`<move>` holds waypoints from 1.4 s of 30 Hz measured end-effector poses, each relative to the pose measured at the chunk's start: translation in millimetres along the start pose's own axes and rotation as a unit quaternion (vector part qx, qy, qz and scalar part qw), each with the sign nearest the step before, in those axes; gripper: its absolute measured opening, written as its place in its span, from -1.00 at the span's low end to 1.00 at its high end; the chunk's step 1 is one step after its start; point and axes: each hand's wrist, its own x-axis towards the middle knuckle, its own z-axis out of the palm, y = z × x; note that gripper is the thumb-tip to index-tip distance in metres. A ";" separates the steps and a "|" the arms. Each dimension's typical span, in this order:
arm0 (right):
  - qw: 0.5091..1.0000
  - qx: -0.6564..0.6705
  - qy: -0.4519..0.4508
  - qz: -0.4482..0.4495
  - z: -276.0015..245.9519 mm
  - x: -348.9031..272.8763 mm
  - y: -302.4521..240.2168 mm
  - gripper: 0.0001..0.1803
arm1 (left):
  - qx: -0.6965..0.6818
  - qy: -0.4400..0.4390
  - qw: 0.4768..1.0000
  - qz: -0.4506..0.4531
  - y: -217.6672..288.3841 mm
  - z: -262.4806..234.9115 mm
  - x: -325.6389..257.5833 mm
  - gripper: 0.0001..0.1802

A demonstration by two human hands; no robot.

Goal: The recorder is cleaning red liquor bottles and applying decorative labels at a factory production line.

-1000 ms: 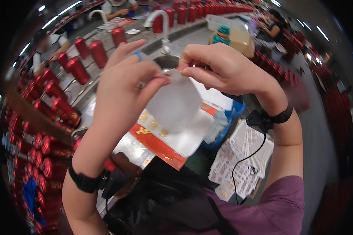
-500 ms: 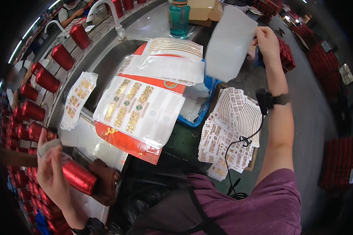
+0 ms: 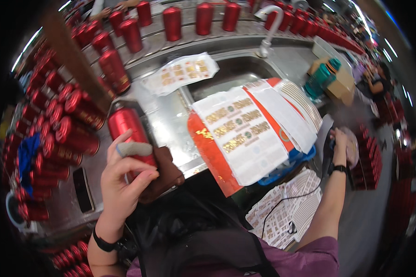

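Observation:
My left hand (image 3: 122, 177) is wrapped around a red metal bottle (image 3: 127, 127) that lies on a brown cloth pad (image 3: 166, 173) at the steel bench edge; one finger wears a grey tape wrap. My right hand (image 3: 341, 144) is stretched far to the right, with its fingers on a pale round sheet (image 3: 352, 147); whether it grips the sheet is unclear. Between the hands lies a stack of white label sheets with gold stickers (image 3: 245, 134) on a red-orange backing, over a blue tray (image 3: 291, 164).
Many red bottles (image 3: 69, 134) fill the left side and stand in a row (image 3: 203, 18) along the back. A sink with a tap (image 3: 268, 27), another sticker sheet (image 3: 182, 71), a teal bottle (image 3: 323, 78), a phone (image 3: 83, 189) and loose sticker sheets (image 3: 286, 212) lie around.
My left hand has brought the red bottle up onto the brown pad. My right hand has swung the pale sheet down to the far right. The view has turned left.

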 end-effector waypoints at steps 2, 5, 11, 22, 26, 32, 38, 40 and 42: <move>0.996 -0.091 0.013 -0.005 -9.7 -3.0 -13.9 -0.63 | -0.038 -0.001 0.999 -0.006 -4.1 -1.7 1.0 -0.91; 0.983 -0.135 -0.035 -0.119 6.8 -48.9 -94.5 -0.58 | -0.065 -0.036 0.997 -0.019 -11.8 -4.6 2.1 -0.90; 0.888 -0.019 -0.312 -0.338 104.5 -251.2 -296.9 -0.63 | -0.180 -0.114 0.977 -0.030 -15.0 2.9 22.3 -0.93; 0.465 0.016 -0.642 -0.609 238.0 -427.2 -387.5 -0.63 | -0.237 -0.270 0.932 -0.049 -16.2 -12.7 -2.3 -0.74; 0.505 0.040 -0.689 -0.518 265.5 -412.0 -379.3 -0.80 | -0.150 -0.173 0.973 0.002 -25.9 -20.2 -15.5 -0.60; 0.785 -0.115 -0.584 -0.172 352.2 -263.7 -346.9 -0.85 | 0.147 0.009 0.989 -0.033 -51.7 -24.0 -29.0 0.18; 0.772 -0.349 -0.506 -0.160 439.3 -118.8 -247.5 -0.71 | 0.187 0.019 0.981 -0.038 -76.6 10.0 -26.2 0.44; 0.680 -0.534 -0.436 -0.248 461.1 -96.5 -225.6 -0.61 | 0.183 0.037 0.982 -0.040 -84.2 12.2 -30.9 0.41; 0.666 -0.569 -0.392 -0.281 471.5 -107.8 -222.8 -0.61 | 0.135 0.026 0.986 -0.091 -91.6 10.8 -39.1 0.44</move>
